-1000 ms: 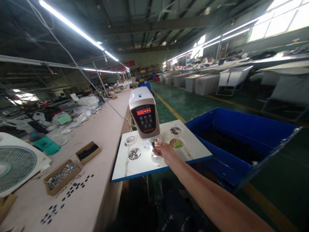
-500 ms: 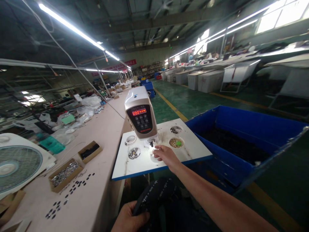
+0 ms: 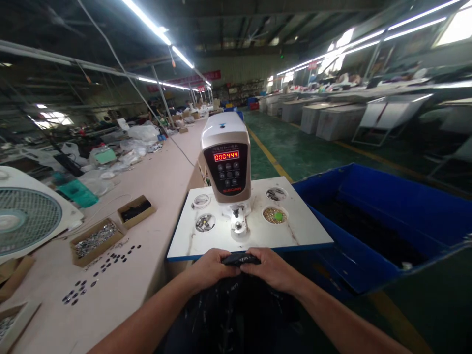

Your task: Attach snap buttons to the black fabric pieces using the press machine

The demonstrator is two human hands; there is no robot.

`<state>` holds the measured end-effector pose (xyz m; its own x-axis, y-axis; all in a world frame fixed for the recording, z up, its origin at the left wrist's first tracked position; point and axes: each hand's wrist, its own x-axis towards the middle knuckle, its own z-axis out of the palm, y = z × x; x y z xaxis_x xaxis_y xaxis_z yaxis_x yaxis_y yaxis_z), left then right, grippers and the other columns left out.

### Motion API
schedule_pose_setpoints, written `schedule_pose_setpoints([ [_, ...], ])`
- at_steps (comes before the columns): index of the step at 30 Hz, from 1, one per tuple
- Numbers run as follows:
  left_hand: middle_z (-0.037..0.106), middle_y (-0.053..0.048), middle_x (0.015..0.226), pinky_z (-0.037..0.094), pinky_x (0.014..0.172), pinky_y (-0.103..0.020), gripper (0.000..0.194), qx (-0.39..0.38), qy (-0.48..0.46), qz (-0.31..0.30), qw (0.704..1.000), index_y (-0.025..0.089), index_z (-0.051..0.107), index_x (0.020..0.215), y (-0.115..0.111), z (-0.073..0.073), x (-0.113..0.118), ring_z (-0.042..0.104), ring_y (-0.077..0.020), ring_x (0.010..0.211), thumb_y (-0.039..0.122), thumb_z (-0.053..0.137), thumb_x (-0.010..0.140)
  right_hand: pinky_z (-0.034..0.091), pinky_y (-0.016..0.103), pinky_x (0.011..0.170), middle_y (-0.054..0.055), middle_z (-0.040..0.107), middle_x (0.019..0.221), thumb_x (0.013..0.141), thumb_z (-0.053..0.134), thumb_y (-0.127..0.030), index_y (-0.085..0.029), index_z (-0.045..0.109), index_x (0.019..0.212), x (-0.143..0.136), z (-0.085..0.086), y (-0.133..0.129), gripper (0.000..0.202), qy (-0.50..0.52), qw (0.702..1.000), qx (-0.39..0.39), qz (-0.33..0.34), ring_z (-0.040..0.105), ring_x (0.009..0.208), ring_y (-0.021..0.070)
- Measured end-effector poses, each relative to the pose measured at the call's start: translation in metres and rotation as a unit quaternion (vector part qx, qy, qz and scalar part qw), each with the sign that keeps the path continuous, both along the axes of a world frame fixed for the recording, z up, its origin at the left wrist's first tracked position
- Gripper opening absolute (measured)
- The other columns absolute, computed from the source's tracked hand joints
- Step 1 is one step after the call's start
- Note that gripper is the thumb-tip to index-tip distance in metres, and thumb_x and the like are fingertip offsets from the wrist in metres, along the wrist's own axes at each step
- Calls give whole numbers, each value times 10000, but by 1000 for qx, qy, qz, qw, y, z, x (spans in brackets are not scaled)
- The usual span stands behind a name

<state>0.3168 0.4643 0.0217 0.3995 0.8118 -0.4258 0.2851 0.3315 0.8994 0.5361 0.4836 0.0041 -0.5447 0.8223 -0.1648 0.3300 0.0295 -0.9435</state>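
Both hands pinch a dark fabric piece with light lettering (image 3: pixel 241 259) just before the near edge of the white machine table (image 3: pixel 217 246). My left hand (image 3: pixel 208 269) grips its left part, and my right hand (image 3: pixel 271 268) its right part, thumbs toward each other. More dark cloth hangs below, its full shape hidden in shadow. Ahead stands a snap-fastening press (image 3: pixel 225 164) with a red number display, its lit lower die (image 3: pixel 239 227) facing the fabric. A round recess of small brass-coloured parts (image 3: pixel 271 214) holds a green piece (image 3: pixel 279 217); another has silvery parts (image 3: pixel 205 223).
At left, a long worktable (image 3: pixel 147 236) carries a box of metal parts (image 3: pixel 98 241), a box of dark pieces (image 3: pixel 135 210), scattered dark discs (image 3: pixel 79 290) and a fan (image 3: pixel 25 216). A large blue bin (image 3: pixel 354 196) with dark contents stands close at right.
My right hand has left the press's die area and come back to the fabric. My left hand has lifted the fabric forward to the table edge. The view has shifted slightly.
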Motion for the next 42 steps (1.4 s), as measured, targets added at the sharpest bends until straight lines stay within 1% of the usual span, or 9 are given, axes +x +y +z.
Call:
schedule_pose_setpoints([
  [6, 693, -15, 761, 407, 690, -263, 360, -25, -53, 12, 998, 136, 739, 841, 50, 6, 3, 563, -145, 688, 405, 844, 628, 449, 290, 761, 17, 738, 879, 790, 733, -421, -159, 726, 979, -3, -1, 38, 323, 103, 989, -102, -40, 640, 819, 198],
  [9, 711, -27, 782, 423, 682, -266, 359, -39, -62, 27, 997, 140, 734, 846, 67, 2, 6, 586, -151, 691, 402, 842, 626, 477, 316, 778, 47, 753, 929, 777, 741, -491, -145, 716, 1042, -5, -5, 53, 436, 120, 983, -133, -41, 660, 842, 220],
  [12, 705, -21, 747, 424, 658, -266, 329, -47, -62, 41, 996, 141, 728, 814, 74, -6, 6, 583, -145, 652, 390, 829, 625, 471, 305, 706, 50, 747, 881, 828, 666, -552, -141, 725, 1007, -8, -9, 60, 453, 60, 992, -93, -61, 652, 795, 219],
  [16, 703, -16, 725, 421, 642, -271, 289, -35, -46, 49, 997, 142, 739, 836, 75, -17, 5, 590, -156, 637, 364, 785, 656, 439, 283, 668, 32, 733, 820, 868, 619, -474, -160, 735, 901, -13, -14, 65, 337, -33, 996, 16, -86, 646, 778, 215],
  [21, 715, -19, 759, 429, 670, -286, 303, 11, -13, 72, 997, 134, 746, 885, 90, -20, 6, 608, -179, 675, 353, 747, 676, 416, 271, 659, 21, 737, 813, 883, 614, -434, -175, 733, 862, -14, -19, 87, 285, -65, 989, 95, -90, 655, 775, 210],
  [25, 712, -9, 747, 422, 676, -286, 291, 39, 3, 81, 996, 140, 744, 877, 107, -20, 8, 603, -183, 682, 344, 727, 670, 431, 263, 696, 20, 748, 880, 851, 660, -409, -180, 730, 933, -15, -24, 108, 253, -42, 985, 115, -122, 666, 829, 212],
  [28, 707, -10, 732, 414, 667, -283, 265, 46, 8, 89, 995, 138, 735, 832, 114, -22, 7, 598, -182, 675, 336, 723, 655, 428, 257, 691, 10, 739, 845, 831, 664, -369, -180, 728, 893, -18, -21, 117, 209, -52, 982, 125, -133, 659, 812, 203],
  [33, 726, -33, 765, 449, 686, -300, 306, 25, 5, 104, 994, 138, 732, 843, 121, -23, 5, 627, -202, 705, 354, 747, 627, 405, 249, 650, -5, 711, 756, 825, 644, -384, -180, 726, 781, -23, -12, 121, 224, -95, 977, 130, -143, 623, 726, 180],
  [42, 743, -51, 791, 493, 718, -324, 351, -27, -18, 104, 994, 150, 736, 878, 127, -28, 5, 666, -229, 734, 357, 783, 598, 385, 248, 628, -1, 719, 751, 826, 631, -364, -182, 737, 771, -25, -19, 124, 219, -118, 969, 160, -147, 617, 705, 175],
])
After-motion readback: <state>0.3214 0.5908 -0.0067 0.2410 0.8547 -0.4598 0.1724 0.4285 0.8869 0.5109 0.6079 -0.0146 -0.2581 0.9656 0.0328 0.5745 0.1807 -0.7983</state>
